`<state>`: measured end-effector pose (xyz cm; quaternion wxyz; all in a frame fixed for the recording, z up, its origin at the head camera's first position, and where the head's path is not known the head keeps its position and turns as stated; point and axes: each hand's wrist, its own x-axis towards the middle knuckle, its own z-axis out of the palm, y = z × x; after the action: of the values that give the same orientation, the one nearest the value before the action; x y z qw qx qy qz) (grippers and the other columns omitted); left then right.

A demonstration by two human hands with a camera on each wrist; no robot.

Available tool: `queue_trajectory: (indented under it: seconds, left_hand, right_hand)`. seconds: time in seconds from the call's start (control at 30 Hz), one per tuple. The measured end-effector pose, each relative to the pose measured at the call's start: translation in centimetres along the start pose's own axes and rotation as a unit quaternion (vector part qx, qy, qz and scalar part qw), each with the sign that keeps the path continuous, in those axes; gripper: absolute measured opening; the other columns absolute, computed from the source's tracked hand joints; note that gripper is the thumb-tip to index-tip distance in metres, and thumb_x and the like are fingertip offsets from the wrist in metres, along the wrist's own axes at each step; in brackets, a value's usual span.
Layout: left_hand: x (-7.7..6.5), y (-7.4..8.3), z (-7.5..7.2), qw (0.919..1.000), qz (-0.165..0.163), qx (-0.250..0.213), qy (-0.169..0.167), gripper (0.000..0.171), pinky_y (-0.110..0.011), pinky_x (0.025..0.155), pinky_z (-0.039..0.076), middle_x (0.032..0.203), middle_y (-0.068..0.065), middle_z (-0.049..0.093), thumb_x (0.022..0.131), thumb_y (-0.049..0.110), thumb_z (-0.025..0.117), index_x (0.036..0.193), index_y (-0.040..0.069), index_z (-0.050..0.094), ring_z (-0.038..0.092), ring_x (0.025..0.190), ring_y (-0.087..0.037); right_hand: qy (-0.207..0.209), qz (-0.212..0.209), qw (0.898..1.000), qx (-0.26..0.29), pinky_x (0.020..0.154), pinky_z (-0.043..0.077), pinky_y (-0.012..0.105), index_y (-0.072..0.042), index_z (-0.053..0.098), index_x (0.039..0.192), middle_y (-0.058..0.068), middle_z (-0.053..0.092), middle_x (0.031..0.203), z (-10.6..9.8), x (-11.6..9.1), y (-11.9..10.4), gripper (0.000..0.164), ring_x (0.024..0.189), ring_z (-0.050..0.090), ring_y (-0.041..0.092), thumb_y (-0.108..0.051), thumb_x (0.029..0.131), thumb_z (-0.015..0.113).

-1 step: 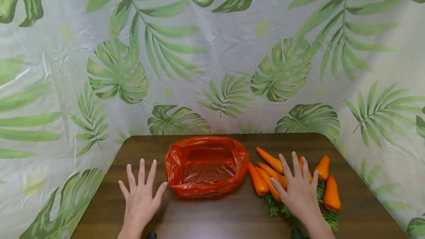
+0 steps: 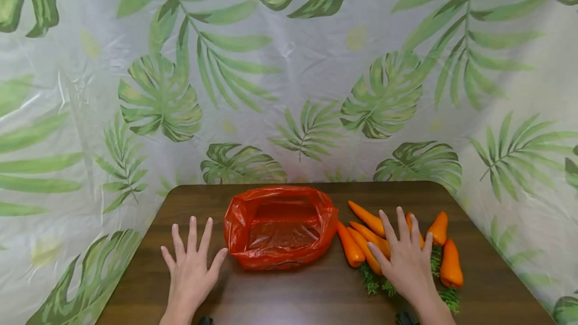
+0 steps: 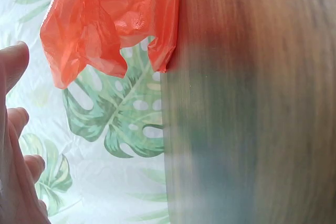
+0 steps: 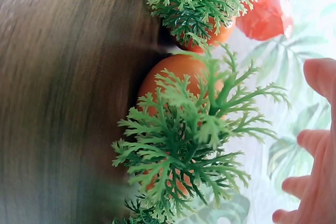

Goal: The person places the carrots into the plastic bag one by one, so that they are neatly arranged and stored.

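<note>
Orange carrots (image 2: 371,237) are lying clustered on the counter (image 2: 280,300), right of a red plastic bag (image 2: 282,259) whose mouth is gaping. The right hand (image 2: 408,265) is hovering over them, the left hand (image 2: 191,270) near the bag; both are spreading their fingers, gripping nothing. Risks, judged: thin, unsupported film folding inward if bumped; rounded carrots rolling if nudged.
</note>
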<state>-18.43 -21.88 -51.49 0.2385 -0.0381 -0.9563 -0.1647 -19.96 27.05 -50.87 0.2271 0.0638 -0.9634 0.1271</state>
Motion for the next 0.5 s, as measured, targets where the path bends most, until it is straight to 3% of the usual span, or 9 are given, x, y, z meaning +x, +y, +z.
queue_trajectory:
  seconds: [0.5]
  left_hand:
    - [0.19,0.02,-0.02,0.9999,0.005,-0.007,0.008,0.084,-0.072,0.103,-0.023,0.169,-0.005,-0.006,0.097,0.056,0.057,0.163,0.032,0.011,-0.022,0.148,-0.042]
  right_hand:
    - [-0.002,0.003,1.0,0.006,0.102,-0.005,0.084,-0.035,0.014,0.162,0.009,0.0,0.169,-0.11,0.09,0.07,0.086,0.151,-0.001,0.044,-0.056,0.094,0.063]
